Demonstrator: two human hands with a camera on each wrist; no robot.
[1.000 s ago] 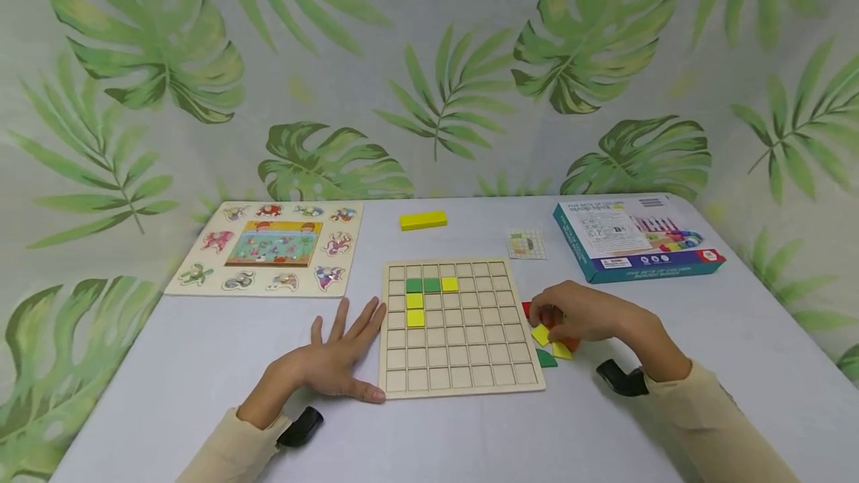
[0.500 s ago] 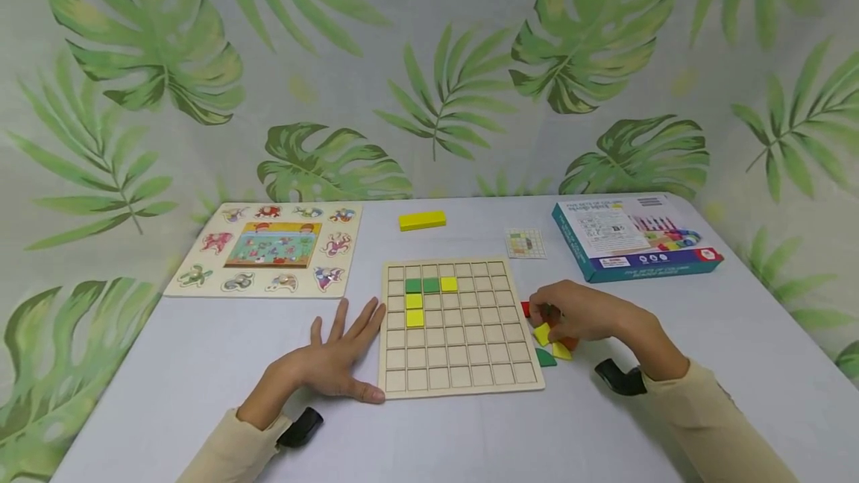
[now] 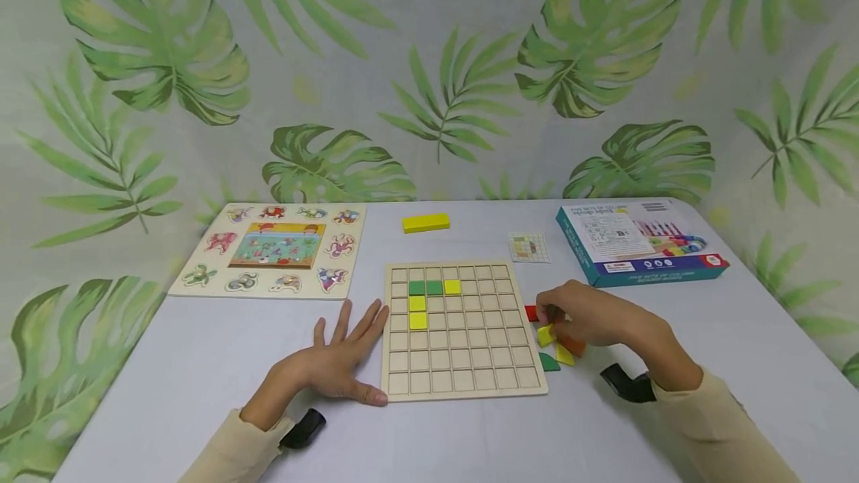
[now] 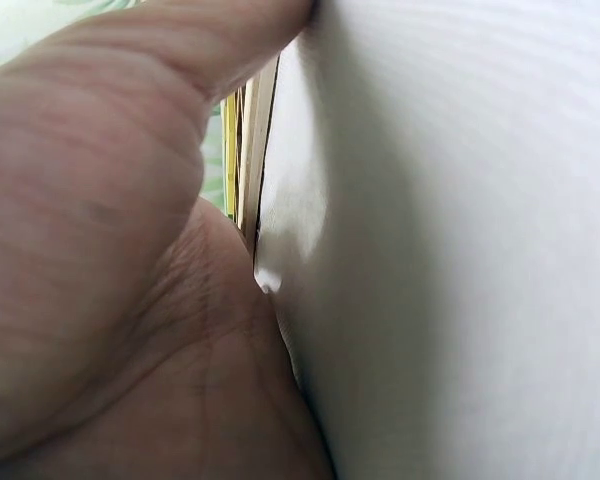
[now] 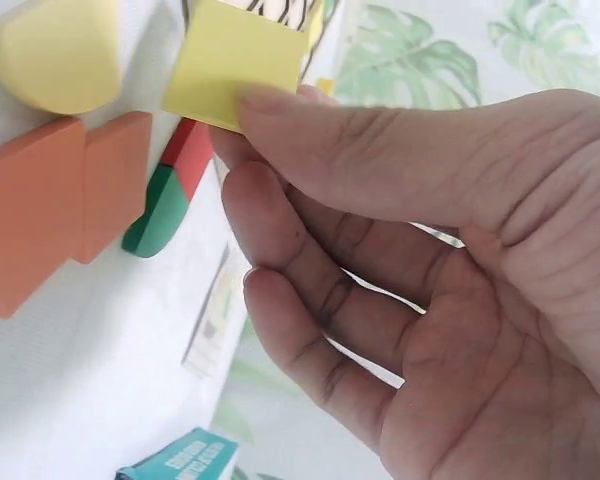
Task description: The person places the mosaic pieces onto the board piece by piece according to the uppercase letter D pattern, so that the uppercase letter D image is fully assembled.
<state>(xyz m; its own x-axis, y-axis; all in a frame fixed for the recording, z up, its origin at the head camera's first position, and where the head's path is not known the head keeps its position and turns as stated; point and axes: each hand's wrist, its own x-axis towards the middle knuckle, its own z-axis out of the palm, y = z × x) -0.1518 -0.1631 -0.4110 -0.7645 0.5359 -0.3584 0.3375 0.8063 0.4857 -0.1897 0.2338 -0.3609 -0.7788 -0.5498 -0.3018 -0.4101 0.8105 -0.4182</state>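
My right hand point(image 3: 593, 313) pinches a yellow square tile point(image 5: 235, 60) between thumb and fingers, just off the right edge of a wooden grid board point(image 3: 470, 358). Around it lie a red piece point(image 3: 532, 312), a green rounded piece point(image 3: 549, 362), a yellow rounded piece point(image 3: 564, 355) and orange pieces point(image 5: 30, 215). On the board, green tiles point(image 3: 434, 288) and yellow tiles point(image 3: 417, 320) fill several cells toward the upper left. Fingers spread, my left hand point(image 3: 338, 365) rests on the table with fingertips and thumb at the board's left edge.
A sea-animal puzzle board point(image 3: 218, 267) lies at the back left. Behind the grid board are a yellow block point(image 3: 426, 223) and a small pattern card point(image 3: 529, 247). At the back right sits a teal-edged box point(image 3: 637, 241).
The yellow tile in my right fingers has tilted up slightly from the table. My left hand stays in place at the board's edge.
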